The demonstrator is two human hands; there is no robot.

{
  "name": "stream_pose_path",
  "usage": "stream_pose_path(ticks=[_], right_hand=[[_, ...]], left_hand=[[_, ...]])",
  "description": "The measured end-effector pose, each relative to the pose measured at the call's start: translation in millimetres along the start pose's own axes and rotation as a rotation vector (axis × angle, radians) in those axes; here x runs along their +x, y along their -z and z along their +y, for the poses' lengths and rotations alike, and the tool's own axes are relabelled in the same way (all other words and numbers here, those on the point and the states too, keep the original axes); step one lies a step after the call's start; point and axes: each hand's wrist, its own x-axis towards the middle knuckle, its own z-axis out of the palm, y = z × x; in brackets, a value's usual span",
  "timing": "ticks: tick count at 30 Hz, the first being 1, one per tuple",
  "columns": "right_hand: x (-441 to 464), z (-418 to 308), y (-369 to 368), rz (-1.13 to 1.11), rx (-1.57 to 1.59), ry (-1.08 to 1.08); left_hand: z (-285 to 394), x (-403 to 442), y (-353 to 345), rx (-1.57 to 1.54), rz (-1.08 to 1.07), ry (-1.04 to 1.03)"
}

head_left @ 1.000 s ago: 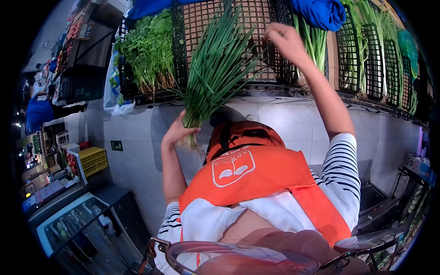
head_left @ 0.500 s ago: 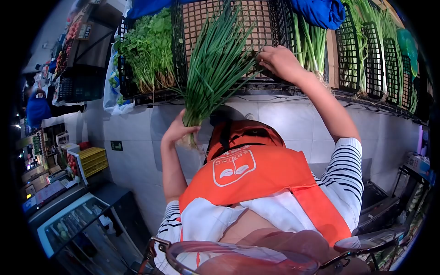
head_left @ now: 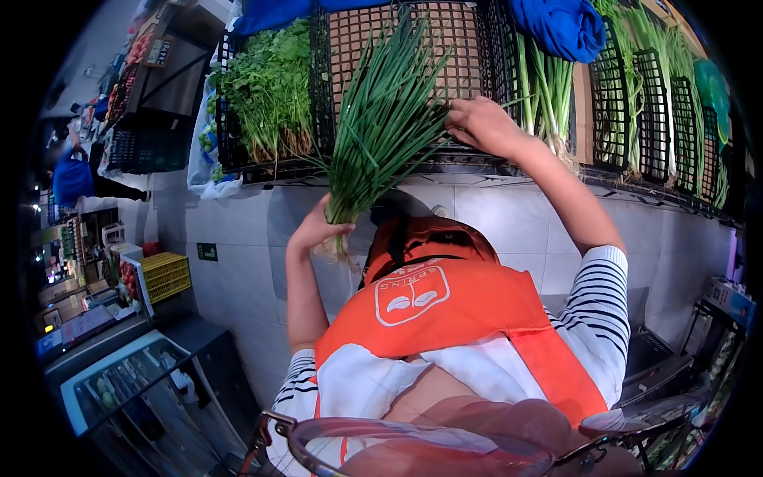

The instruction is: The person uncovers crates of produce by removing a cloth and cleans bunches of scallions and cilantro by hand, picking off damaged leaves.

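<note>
A bunch of spring onions (head_left: 385, 119), with long thin green leaves, is gripped near its root end by my left hand (head_left: 316, 226). The leaves fan upward over a black mesh crate (head_left: 457, 40); pale roots hang below the fist. My right hand (head_left: 485, 127) is at the right edge of the leaves, over the crate's front rim, with its fingers curled together. Whatever is between those fingertips is too small to make out. A thin green leaf sticks out just right of that hand.
Leafy herbs (head_left: 274, 95) fill the crate at left. White-stemmed green onions (head_left: 548, 87) and a blue cloth (head_left: 560, 28) lie at right, with more crates beyond. A person in blue (head_left: 73, 179) stands far left. A yellow crate (head_left: 164, 276) and a glass-topped cabinet (head_left: 131, 381) are at lower left.
The view has shifted slightly, so the crates appear a little lower and to the right. My left hand still grips the bunch, and my right hand stays beside the leaves.
</note>
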Motion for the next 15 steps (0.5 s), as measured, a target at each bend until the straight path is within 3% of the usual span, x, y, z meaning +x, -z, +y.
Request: stream_pose_path(ticks=[6, 15], right_hand=[[-4.2, 5.1, 2.8, -0.018, 0.027, 0.035], [4.7, -4.5, -2.1, 0.026, 0.145, -0.235]], left_hand=[[-3.2, 1.2, 1.5, -0.018, -0.004, 0.008], [6.8, -0.9, -2.5, -0.057, -0.029, -0.001]])
